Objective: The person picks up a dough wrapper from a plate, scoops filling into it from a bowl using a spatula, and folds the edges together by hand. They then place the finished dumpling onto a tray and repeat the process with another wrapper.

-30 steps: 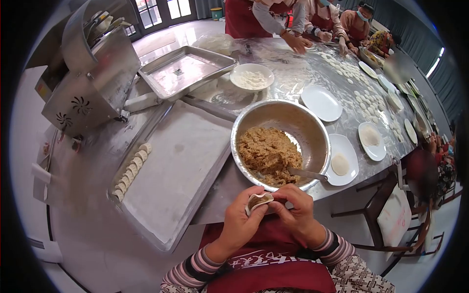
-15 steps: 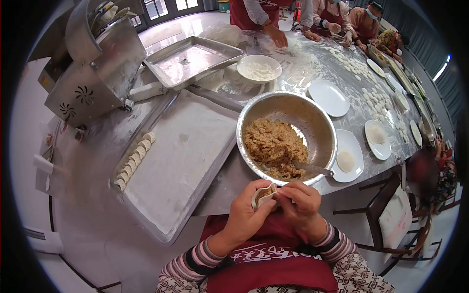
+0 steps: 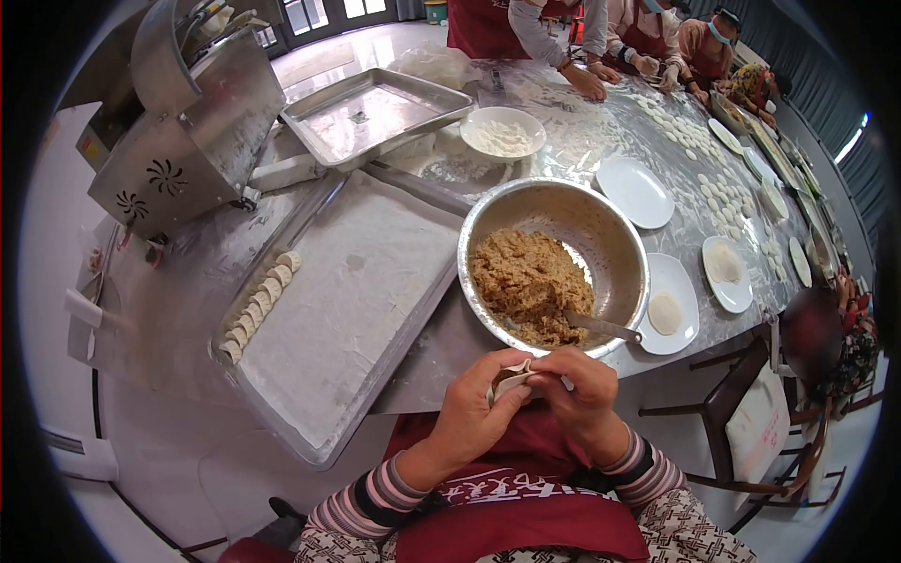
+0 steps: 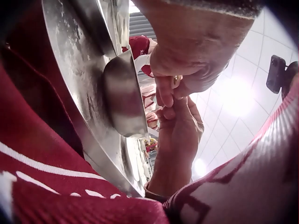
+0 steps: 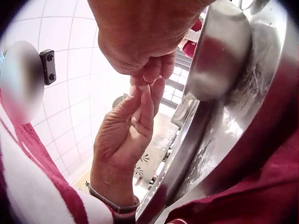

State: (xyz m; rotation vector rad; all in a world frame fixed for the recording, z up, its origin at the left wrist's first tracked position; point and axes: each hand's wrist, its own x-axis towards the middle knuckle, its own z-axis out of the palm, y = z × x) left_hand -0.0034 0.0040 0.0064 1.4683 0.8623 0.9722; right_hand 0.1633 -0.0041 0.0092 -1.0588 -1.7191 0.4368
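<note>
A half-folded dumpling [image 3: 508, 381], its pale wrapper bent up around brown filling, sits between both hands just below the mixing bowl. My left hand [image 3: 469, 405] cradles it, thumb across the near side. At its right end my right hand [image 3: 584, 392] pinches the wrapper edge between thumb and forefinger. Fingertips of both hands meet in the left wrist view, where the left hand [image 4: 191, 56] hides most of the dumpling. Close beyond the hands, the steel bowl [image 3: 619, 211] contains brown filling [image 3: 526, 272] with a metal-handled utensil [image 3: 601, 326] stuck in it.
To the left lies a floured tray [image 3: 347, 310] with a row of finished dumplings [image 3: 259, 308] along its left side. A plate [image 3: 683, 291] right of the bowl bears one round wrapper [image 3: 664, 313]. Farther back are a flour bowl [image 3: 502, 134], an empty-looking metal tray [image 3: 375, 113] and people working.
The wrapper's opening has narrowed, showing less filling, as my right fingers work at its edge. Both hands stay near the bowl's front rim. The head view has shifted slightly.
</note>
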